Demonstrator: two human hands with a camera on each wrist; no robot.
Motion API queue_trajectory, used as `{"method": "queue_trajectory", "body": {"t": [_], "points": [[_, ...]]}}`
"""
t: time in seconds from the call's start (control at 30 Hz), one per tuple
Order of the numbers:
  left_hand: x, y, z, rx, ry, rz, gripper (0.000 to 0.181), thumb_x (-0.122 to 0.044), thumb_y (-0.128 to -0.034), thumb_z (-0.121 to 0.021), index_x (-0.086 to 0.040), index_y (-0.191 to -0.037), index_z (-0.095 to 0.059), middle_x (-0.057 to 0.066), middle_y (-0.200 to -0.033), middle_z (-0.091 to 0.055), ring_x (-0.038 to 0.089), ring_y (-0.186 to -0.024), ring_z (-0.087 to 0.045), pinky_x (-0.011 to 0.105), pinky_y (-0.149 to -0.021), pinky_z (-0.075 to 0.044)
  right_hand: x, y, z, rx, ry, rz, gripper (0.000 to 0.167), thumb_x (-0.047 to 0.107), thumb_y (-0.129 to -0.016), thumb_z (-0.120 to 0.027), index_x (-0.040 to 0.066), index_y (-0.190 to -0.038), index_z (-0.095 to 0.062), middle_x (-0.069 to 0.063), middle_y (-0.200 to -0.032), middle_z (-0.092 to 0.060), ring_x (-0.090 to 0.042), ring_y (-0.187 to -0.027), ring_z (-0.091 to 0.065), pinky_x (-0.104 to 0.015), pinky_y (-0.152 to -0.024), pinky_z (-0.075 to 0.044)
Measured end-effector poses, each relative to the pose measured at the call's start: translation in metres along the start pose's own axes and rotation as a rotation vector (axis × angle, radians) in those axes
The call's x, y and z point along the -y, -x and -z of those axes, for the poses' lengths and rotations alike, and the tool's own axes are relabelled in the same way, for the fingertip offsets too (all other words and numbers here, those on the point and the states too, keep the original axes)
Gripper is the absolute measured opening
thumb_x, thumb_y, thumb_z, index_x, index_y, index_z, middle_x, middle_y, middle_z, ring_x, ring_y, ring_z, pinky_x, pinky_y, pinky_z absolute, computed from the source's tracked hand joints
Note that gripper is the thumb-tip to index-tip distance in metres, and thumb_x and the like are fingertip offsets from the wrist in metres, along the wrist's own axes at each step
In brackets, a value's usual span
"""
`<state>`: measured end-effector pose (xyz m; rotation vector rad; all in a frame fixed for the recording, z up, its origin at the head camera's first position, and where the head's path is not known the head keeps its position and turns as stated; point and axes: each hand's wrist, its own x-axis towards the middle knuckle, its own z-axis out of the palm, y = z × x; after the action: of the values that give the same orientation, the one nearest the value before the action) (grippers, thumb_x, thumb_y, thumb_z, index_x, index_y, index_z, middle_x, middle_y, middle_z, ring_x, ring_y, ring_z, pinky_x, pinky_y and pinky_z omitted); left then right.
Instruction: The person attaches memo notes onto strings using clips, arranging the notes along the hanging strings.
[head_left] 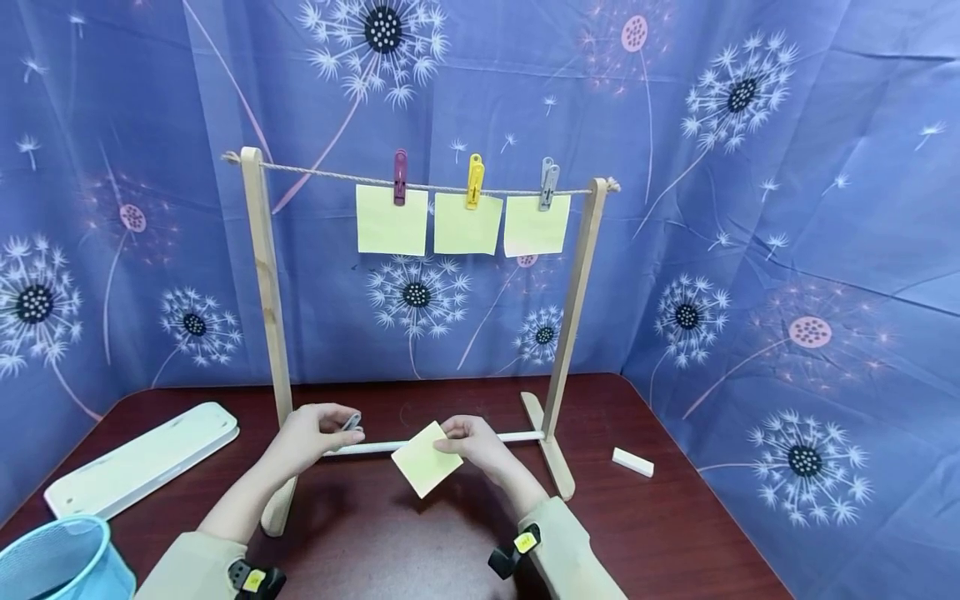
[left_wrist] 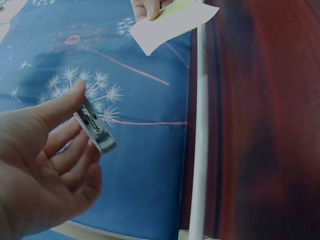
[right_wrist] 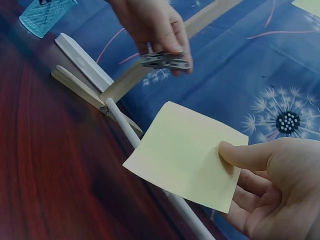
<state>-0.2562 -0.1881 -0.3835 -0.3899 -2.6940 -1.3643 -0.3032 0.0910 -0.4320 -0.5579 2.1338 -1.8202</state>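
Observation:
Between thumb and fingers my left hand (head_left: 313,435) pinches a grey clothespin (left_wrist: 95,126). My right hand (head_left: 480,446) holds a yellow sticky note (right_wrist: 187,155) by one edge, thumb on its face. Both hands are above the table, in front of a wooden stand. On the stand's rope (head_left: 322,172) hang three yellow notes: one under a dark red clothespin (head_left: 401,177), one under a yellow clothespin (head_left: 475,181) and one under a grey clothespin (head_left: 549,183). The left wrist view shows the pinched clothespin apart from the note.
The stand has a left post (head_left: 266,283), a right post (head_left: 576,308) and a white lower bar (head_left: 517,436). A long white case (head_left: 142,458) and a blue mesh basket (head_left: 112,567) are at left. A small white block (head_left: 633,462) lies at right.

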Motion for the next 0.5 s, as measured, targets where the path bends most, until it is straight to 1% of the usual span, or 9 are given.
{"method": "queue_trajectory", "body": {"t": [0.1, 0.2, 0.3, 0.4, 0.5], "points": [[-0.002, -0.004, 0.007, -0.019, -0.001, 0.007, 0.039, -0.027, -0.0850, -0.076, -0.002, -0.114, -0.069, 0.007, -0.097, -0.073, 0.013, -0.085, -0.066, 0.026, -0.067, -0.052, 0.004, -0.005, -0.004, -0.010, 0.013, 0.011, 0.024, -0.001, -0.087, -0.066, -0.016, -0.104, -0.059, 0.002, -0.078, -0.067, -0.004, -0.067, -0.061, -0.019, -0.064, -0.049], [-0.007, -0.008, 0.014, -0.048, -0.014, -0.009, 0.043, -0.029, -0.0854, -0.076, -0.002, -0.118, -0.067, 0.009, -0.097, -0.073, 0.013, -0.081, -0.068, 0.028, -0.068, -0.053, 0.011, -0.011, -0.007, -0.038, 0.042, 0.025, 0.024, 0.002, -0.087, -0.067, -0.014, -0.103, -0.060, 0.005, -0.076, -0.066, -0.002, -0.067, -0.059, -0.018, -0.063, -0.047], [-0.016, -0.012, 0.021, -0.083, -0.027, -0.040, 0.046, -0.028, -0.0858, -0.076, -0.001, -0.121, -0.065, 0.011, -0.097, -0.074, 0.013, -0.078, -0.069, 0.027, -0.069, -0.054, 0.019, -0.017, -0.011, -0.082, 0.088, 0.048, 0.023, 0.004, -0.087, -0.069, -0.012, -0.101, -0.061, 0.006, -0.075, -0.065, -0.001, -0.065, -0.056, -0.018, -0.061, -0.043], [-0.029, -0.015, 0.028, -0.106, -0.044, -0.067, 0.047, -0.028, -0.0862, -0.076, -0.001, -0.123, -0.064, 0.014, -0.101, -0.073, 0.018, -0.085, -0.070, 0.025, -0.069, -0.055, 0.031, -0.022, -0.014, -0.104, 0.123, 0.066, 0.022, 0.005, -0.086, -0.070, -0.010, -0.099, -0.063, 0.003, -0.075, -0.067, -0.002, -0.065, -0.055, -0.019, -0.060, -0.041], [-0.041, -0.020, 0.039, -0.102, -0.080, -0.083, 0.049, -0.031, -0.0867, -0.075, -0.001, -0.125, -0.064, 0.017, -0.109, -0.071, 0.028, -0.097, -0.068, 0.031, -0.073, -0.057, 0.044, -0.029, -0.017, -0.096, 0.136, 0.080, 0.022, 0.004, -0.086, -0.070, -0.011, -0.100, -0.062, -0.003, -0.078, -0.069, -0.004, -0.065, -0.055, -0.020, -0.059, -0.042]]}}
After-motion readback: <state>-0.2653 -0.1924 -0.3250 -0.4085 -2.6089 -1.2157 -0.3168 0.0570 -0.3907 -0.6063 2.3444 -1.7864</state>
